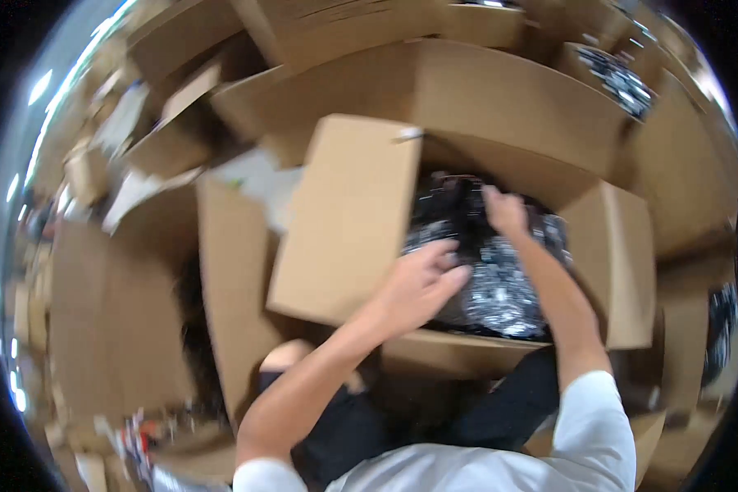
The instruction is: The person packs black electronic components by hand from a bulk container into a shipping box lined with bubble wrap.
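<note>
In front of me an open cardboard box holds shiny black plastic bags. My right hand reaches over them to the far part of the box, its fingers curled on a dark bag; blur hides the exact grip. At the near left part of the opening is my left hand, thumb and fingers apart, with nothing in it. Its forearm crosses the lower edge of a raised cardboard flap. A small white piece shows at the flap's top corner. Whatever lies under the top bags is hidden.
Another open box stands to the left, dark things inside. Several cardboard boxes crowd the back, one with shiny black bags. More dark bags show at the right edge. My legs are against the near side of the box.
</note>
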